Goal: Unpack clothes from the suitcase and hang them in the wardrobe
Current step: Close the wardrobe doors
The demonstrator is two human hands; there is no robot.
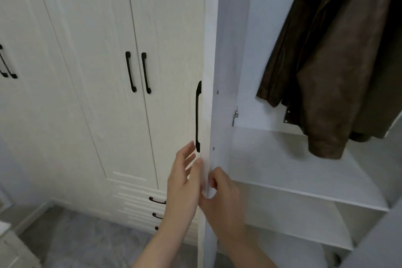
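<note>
At six o'clock, the right hand point(221, 193) grips the open white wooden wardrobe door's point(210, 72) edge; the left hand point(185, 172) rests flat, fingers straight, against its face. A brown leather jacket point(339, 54) hangs at two o'clock.

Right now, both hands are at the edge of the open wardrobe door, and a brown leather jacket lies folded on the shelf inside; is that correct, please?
Not quite. The brown leather jacket hangs above the shelf, not folded on it, as the head view shows. The rest stands: the left hand and right hand are both at the edge of the open wardrobe door.

Open shelf point(304, 172) space below the hanging jacket point(339, 54), door point(208, 72) edge-on at its left side.
</note>
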